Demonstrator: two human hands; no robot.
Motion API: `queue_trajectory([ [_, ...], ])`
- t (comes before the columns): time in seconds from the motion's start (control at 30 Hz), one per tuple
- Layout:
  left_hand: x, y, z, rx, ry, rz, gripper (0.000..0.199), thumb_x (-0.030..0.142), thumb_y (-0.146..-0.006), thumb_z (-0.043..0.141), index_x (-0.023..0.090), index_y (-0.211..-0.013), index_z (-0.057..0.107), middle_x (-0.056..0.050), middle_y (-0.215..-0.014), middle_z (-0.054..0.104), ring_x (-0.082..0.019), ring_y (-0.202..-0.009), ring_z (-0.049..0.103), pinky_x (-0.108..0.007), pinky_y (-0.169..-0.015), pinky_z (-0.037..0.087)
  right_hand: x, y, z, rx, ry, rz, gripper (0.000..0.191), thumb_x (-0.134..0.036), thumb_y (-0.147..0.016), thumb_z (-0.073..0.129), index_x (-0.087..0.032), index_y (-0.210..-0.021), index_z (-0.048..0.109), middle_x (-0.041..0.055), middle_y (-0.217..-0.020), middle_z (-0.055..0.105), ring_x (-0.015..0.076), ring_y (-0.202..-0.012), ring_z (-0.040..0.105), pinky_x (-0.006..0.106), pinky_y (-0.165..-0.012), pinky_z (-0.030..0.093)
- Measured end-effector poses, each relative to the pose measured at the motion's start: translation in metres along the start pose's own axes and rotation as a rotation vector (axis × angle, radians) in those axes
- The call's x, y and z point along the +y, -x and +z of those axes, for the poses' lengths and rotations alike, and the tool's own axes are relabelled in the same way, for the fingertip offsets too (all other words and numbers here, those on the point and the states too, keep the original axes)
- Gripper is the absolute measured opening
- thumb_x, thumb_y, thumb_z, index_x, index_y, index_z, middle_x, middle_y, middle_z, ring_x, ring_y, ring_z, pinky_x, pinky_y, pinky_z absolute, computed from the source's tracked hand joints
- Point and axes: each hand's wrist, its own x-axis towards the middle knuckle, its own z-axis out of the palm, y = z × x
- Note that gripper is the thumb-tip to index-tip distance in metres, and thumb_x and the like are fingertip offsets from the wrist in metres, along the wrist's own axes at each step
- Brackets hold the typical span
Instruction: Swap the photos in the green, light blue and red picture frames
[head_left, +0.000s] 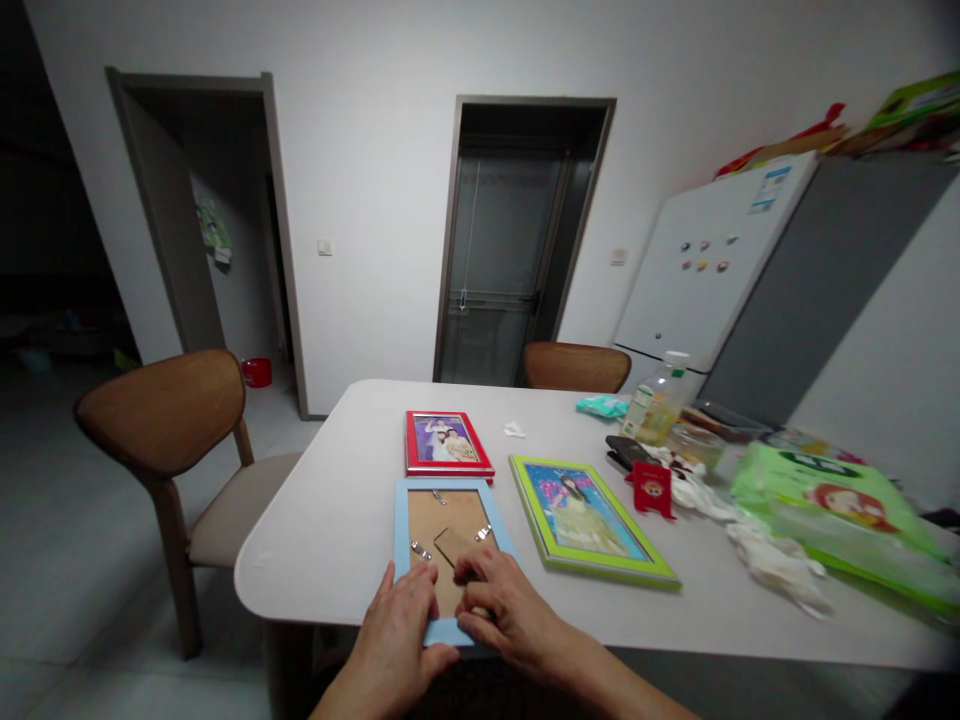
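A light blue picture frame (403, 515) lies face down at the table's near edge, its brown backing board (465, 507) and metal clips showing. A stand flap (452, 545) is on the board. My left hand (401, 620) holds the frame's lower left corner, fingers over the edge and thumb by the bottom rail. Over the lower right part, my right hand (499, 605) is closed with curled fingers against the backing; its fingertips hide whatever they grip. Beyond lies a red picture frame (409, 445), face up. To the right is a green picture frame (551, 545), also face up.
Farther right on the white table (330, 540) are a bottle (656, 405), a black item (624, 452), a red card (652, 490), crumpled tissues (776, 565) and a green tissue pack (840, 500). Wooden chairs (169, 410) stand at the left and far side.
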Motion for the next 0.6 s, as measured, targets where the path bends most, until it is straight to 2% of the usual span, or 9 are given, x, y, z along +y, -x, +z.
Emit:
queue_trajectory([
  [0.1,-0.001,0.0,0.0,-0.009,0.003,-0.002,0.056,0.023,-0.061,0.061,0.013,-0.113,0.044,-0.013,-0.117,0.051,-0.023,-0.114,0.041,-0.046,-0.101,0.016,0.006,-0.001,-0.003,0.023,-0.046,0.011,0.016,-0.029,-0.076,0.049,-0.024,-0.078,0.064,0.0024,-0.096,0.052,0.0151,-0.092,0.045,0.028,-0.081,0.034],
  [0.23,-0.002,0.0,0.002,-0.047,-0.017,0.002,0.053,0.023,-0.061,0.061,0.01,-0.11,0.047,-0.016,-0.121,0.047,-0.024,-0.116,0.037,-0.047,-0.101,0.015,0.031,-0.012,-0.007,0.199,0.06,0.229,0.026,-0.027,-0.08,0.041,-0.02,-0.095,0.061,0.0067,-0.092,0.054,0.0162,-0.087,0.047,0.027,-0.078,0.035],
  [0.3,-0.003,0.001,0.003,-0.044,-0.021,0.005,0.054,0.022,-0.061,0.061,0.009,-0.111,0.046,-0.017,-0.12,0.048,-0.023,-0.116,0.037,-0.047,-0.101,0.014,0.044,-0.019,-0.008,0.205,0.185,0.326,0.024,-0.024,-0.078,0.042,-0.019,-0.088,0.063,0.0071,-0.086,0.054,0.0171,-0.083,0.047,0.028,-0.075,0.035],
  [0.37,-0.003,0.001,0.003,-0.042,-0.02,0.005,0.053,0.022,-0.061,0.061,0.009,-0.111,0.046,-0.017,-0.12,0.048,-0.023,-0.116,0.037,-0.046,-0.101,0.014,0.053,-0.025,-0.007,0.155,0.272,0.366,0.022,-0.021,-0.076,0.042,-0.019,-0.078,0.064,0.0067,-0.081,0.053,0.0167,-0.079,0.047,0.026,-0.071,0.035],
  [0.47,-0.003,0.002,0.003,-0.02,-0.01,-0.001,0.053,0.023,-0.061,0.061,0.01,-0.11,0.047,-0.015,-0.12,0.048,-0.022,-0.116,0.037,-0.046,-0.102,0.014,0.058,-0.03,-0.006,0.115,0.327,0.357,0.023,-0.019,-0.076,0.041,-0.017,-0.066,0.062,0.0068,-0.078,0.052,0.0156,-0.076,0.047,0.024,-0.068,0.034],
  [0.6,-0.002,0.002,0.003,-0.005,0.013,-0.01,0.047,0.023,-0.059,0.061,0.015,-0.105,0.051,-0.012,-0.12,0.049,-0.022,-0.116,0.038,-0.046,-0.101,0.015,0.06,-0.03,-0.006,0.111,0.306,0.33,0.017,-0.016,-0.074,0.042,-0.016,-0.069,0.058,0.0056,-0.08,0.05,0.0138,-0.074,0.047,0.023,-0.066,0.034],
])
